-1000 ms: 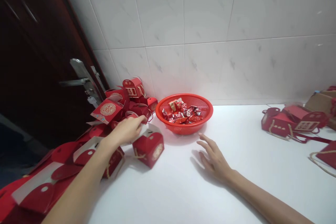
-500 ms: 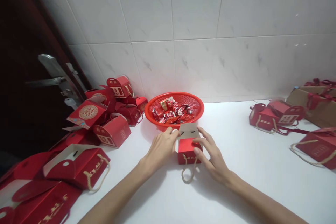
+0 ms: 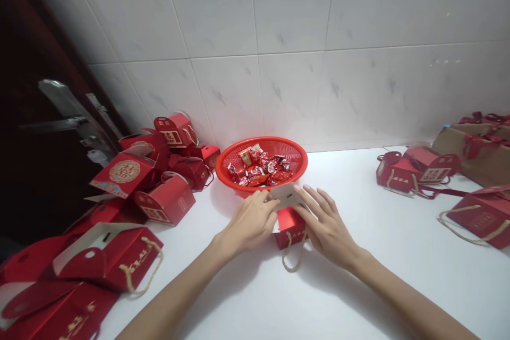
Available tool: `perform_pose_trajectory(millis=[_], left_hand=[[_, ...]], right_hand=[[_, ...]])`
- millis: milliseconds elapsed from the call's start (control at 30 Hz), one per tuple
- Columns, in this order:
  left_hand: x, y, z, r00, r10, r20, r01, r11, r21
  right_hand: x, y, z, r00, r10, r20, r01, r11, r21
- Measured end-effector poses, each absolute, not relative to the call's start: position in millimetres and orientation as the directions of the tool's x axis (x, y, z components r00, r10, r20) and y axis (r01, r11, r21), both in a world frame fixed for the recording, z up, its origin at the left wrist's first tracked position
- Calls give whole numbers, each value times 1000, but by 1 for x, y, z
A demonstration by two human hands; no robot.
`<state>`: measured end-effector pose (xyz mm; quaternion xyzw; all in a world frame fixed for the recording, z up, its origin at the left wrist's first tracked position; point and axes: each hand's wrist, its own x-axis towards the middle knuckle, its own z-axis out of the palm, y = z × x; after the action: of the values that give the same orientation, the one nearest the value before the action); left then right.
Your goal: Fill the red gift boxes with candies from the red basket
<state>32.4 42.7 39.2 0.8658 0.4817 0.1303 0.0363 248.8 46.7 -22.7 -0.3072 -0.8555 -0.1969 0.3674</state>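
A small red gift box [image 3: 289, 219] with a twisted rope handle [image 3: 292, 265] stands on the white table, just in front of the candy basket. Its pale-lined back flap [image 3: 284, 196] is raised, and a dark slot shows in it. My left hand [image 3: 252, 221] pinches the flap's left edge between thumb and fingers. On the other side, my right hand [image 3: 327, 226] holds the flap's right edge, its fingers behind and above the box; its thumb is partly hidden. Behind the box sits a red plastic basket [image 3: 303, 167] with wrapped candies [image 3: 258, 167] inside.
Several red gift boxes [image 3: 165, 199] are piled at the left, some open-topped [image 3: 107, 252]. More red boxes [image 3: 418, 170] and a brown carton with red ribbons [image 3: 458, 151] stand at the right. A tiled wall [image 3: 290, 95] closes off the back; a dark door [image 3: 35, 170] is at far left.
Both hands have shifted to the flap's edges, and the flap leans further forward over the box. The box has turned slightly, and the camera view has moved a little.
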Motion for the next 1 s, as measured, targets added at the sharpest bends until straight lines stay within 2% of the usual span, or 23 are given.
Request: perform_pose_trajectory(millis=[100,200,267,400,500,633,733,867,1000], left_hand=[[36,43,39,541,821,184,769,-571,287],[33,45,33,602,733,316,645,-680,349],[30,46,29,659,649,379,566,-761,317],[27,44,29,747,547,377,512,-836,200],[25,40,30,733,580,355,537,-814,221],[20,37,31,618,722,311,641,-692,332],[14,34,35,556,806,204,731,-590,342],[5,32,48,577,814,70,760,-567,317],[-3,47,76,600,786,146,659,-590,466]], right_hand=[[253,48,-19,-597,378,708,616,781,102],[260,47,-12,-583,389,713,548,837,-9],[266,46,-7,-533,397,747,511,855,-90],[272,45,-2,-452,427,783,492,852,-180],[272,46,-2,-406,474,781,492,834,-250],[272,43,-1,-452,595,665,484,790,-378],[269,41,-7,-529,613,587,501,784,-367],[259,40,-22,-554,602,576,519,790,-326],[253,37,-29,-511,556,656,486,816,-314]])
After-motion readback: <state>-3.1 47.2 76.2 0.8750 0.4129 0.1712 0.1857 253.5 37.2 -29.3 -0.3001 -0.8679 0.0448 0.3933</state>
